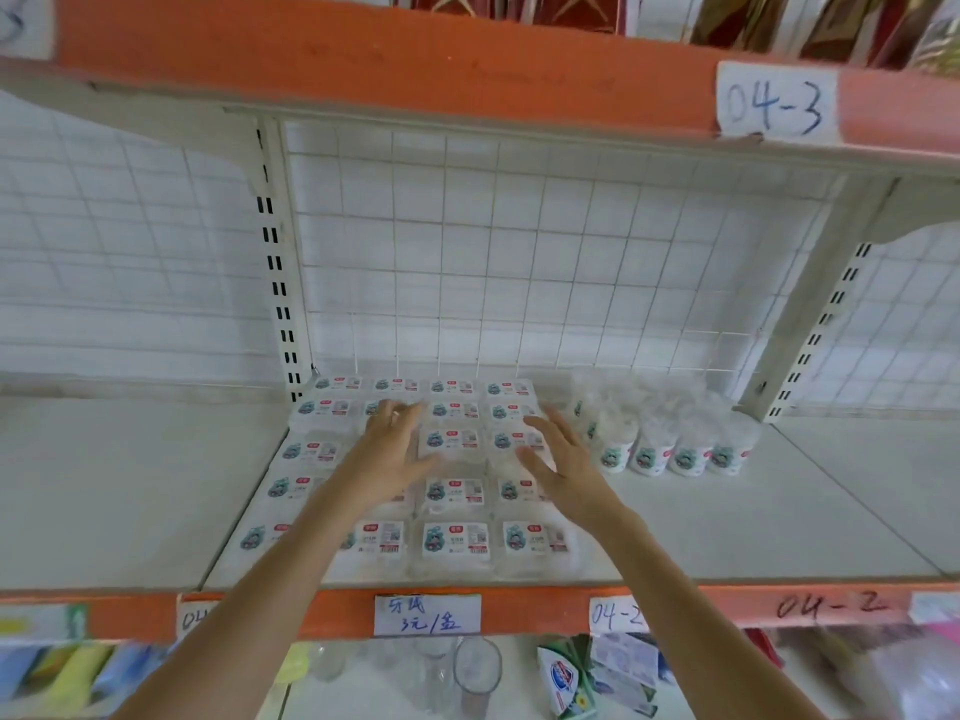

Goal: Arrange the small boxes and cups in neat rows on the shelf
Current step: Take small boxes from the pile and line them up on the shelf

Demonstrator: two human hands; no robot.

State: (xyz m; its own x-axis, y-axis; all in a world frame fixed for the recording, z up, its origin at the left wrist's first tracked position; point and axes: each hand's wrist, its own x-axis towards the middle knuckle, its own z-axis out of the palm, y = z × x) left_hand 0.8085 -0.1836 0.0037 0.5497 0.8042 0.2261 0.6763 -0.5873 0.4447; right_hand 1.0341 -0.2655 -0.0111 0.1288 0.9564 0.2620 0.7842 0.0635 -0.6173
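Bright, even, soft-shadowed light; overall motion blur, wide-angle bending at edges, washed-out whites.

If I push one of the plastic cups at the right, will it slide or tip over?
The cups look tall and narrow, so a high push probably tips one. They stand packed together, so neighbours would likely move too. They seem light.

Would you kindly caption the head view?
Open hands hover over rows of small boxes; cups stand alongside.
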